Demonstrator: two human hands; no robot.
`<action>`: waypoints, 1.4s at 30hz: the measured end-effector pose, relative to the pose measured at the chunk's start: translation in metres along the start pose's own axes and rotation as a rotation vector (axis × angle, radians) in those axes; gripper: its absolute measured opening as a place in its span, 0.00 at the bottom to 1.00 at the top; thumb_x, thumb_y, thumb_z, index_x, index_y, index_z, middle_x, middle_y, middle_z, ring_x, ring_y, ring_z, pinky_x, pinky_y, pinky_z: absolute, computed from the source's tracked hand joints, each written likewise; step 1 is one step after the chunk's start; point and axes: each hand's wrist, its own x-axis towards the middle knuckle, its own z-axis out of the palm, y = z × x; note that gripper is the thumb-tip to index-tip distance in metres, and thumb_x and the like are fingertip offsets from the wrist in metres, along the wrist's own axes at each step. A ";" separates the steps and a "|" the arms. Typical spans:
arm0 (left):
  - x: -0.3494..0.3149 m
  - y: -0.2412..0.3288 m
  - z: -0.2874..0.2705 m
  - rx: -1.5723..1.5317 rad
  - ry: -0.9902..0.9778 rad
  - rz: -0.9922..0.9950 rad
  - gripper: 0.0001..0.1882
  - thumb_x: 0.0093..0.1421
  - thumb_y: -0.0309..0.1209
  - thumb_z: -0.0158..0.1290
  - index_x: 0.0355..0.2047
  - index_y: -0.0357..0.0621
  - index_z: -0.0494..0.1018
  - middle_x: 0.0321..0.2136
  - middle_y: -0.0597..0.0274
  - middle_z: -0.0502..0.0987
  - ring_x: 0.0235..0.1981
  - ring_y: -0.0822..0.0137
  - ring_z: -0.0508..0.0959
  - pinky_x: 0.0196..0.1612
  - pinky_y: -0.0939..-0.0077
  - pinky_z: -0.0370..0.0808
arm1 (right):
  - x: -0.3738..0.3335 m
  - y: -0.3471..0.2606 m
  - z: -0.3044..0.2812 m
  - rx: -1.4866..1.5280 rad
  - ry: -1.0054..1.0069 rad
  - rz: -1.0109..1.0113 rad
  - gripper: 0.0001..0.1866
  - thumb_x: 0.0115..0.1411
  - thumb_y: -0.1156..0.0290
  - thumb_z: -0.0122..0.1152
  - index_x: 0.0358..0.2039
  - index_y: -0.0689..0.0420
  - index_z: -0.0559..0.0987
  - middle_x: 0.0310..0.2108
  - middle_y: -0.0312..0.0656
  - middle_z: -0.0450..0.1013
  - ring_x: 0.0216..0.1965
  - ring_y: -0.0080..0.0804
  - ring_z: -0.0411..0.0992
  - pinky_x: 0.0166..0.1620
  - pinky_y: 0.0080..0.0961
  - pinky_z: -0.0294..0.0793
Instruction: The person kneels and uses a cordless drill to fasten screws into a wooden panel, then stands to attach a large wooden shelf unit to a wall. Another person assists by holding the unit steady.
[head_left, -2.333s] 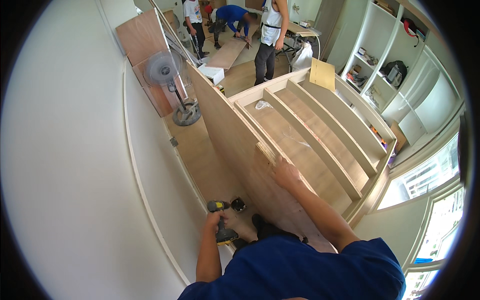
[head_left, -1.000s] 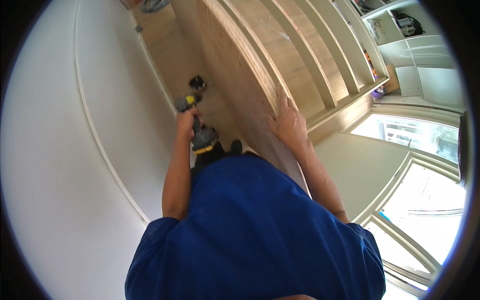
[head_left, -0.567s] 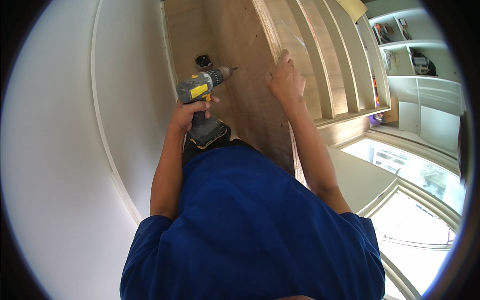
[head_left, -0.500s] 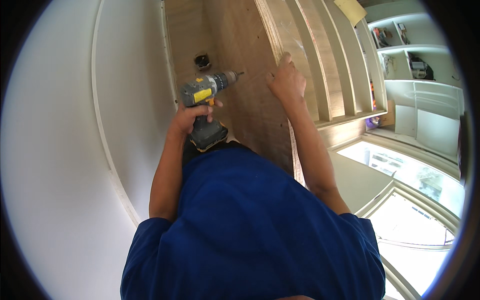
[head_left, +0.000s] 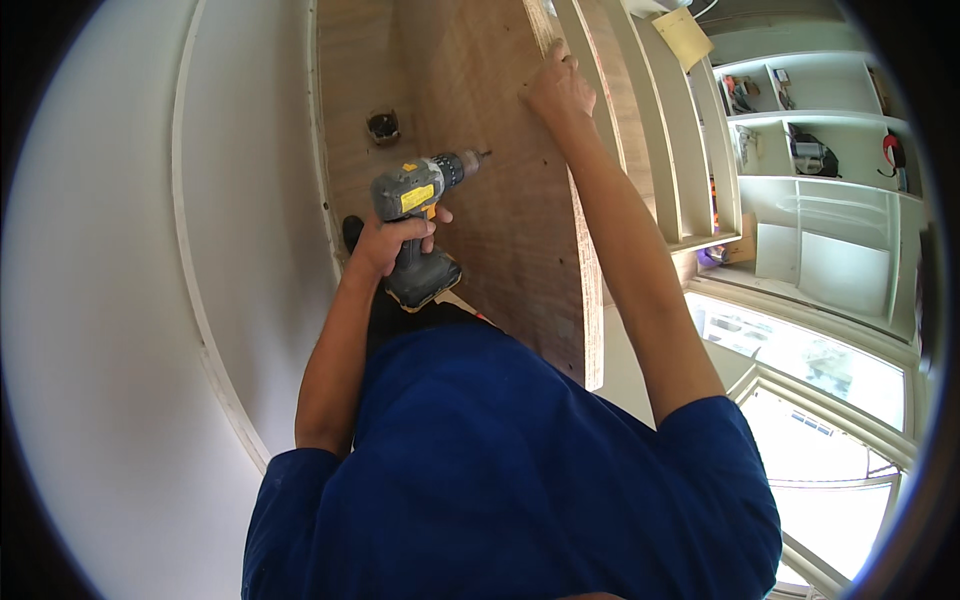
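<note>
My left hand (head_left: 397, 240) is wrapped round the grip of a grey and black cordless drill (head_left: 415, 190) with yellow patches. A short bit in its chuck points right, at the face of an upright plywood panel (head_left: 500, 230). The bit's tip is close to that face; whether it touches I cannot tell. Farther up, my right hand (head_left: 562, 88) holds the panel's top edge, the thumb on the near face and the fingers over the edge.
A white wall (head_left: 250, 200) runs along the left. The plywood back board has a dark square hole (head_left: 382, 127). Right of the panel stand slatted dividers (head_left: 655, 130) with a yellow sheet (head_left: 683, 38) on top. White shelves (head_left: 810, 115) hold tools; a bright window (head_left: 820, 350) lies below.
My right hand has slid farther away along the panel's edge, its arm stretched out more. The drill has stayed in my left hand, shifted slightly. The view has turned a little.
</note>
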 end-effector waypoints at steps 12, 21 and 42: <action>0.002 -0.010 -0.010 -0.108 -0.106 0.030 0.22 0.53 0.25 0.59 0.50 0.39 0.76 0.43 0.44 0.83 0.27 0.64 0.79 0.34 0.69 0.79 | 0.018 -0.001 -0.005 -0.014 -0.108 -0.054 0.49 0.61 0.60 0.63 0.75 0.67 0.51 0.69 0.59 0.66 0.66 0.58 0.70 0.64 0.49 0.74; 0.019 -0.033 -0.026 -0.239 -0.228 -0.049 0.23 0.55 0.26 0.58 0.53 0.40 0.75 0.45 0.46 0.83 0.28 0.65 0.79 0.35 0.70 0.79 | -0.103 0.050 0.015 0.489 -0.251 0.010 0.34 0.67 0.41 0.64 0.49 0.66 0.76 0.40 0.59 0.77 0.42 0.50 0.76 0.49 0.43 0.74; 0.040 -0.016 -0.050 0.162 -0.331 0.037 0.29 0.57 0.21 0.63 0.61 0.40 0.73 0.48 0.52 0.83 0.40 0.67 0.82 0.45 0.69 0.81 | -0.152 0.059 0.029 0.573 -0.195 -0.092 0.38 0.61 0.58 0.66 0.63 0.72 0.67 0.51 0.65 0.76 0.49 0.56 0.76 0.57 0.41 0.73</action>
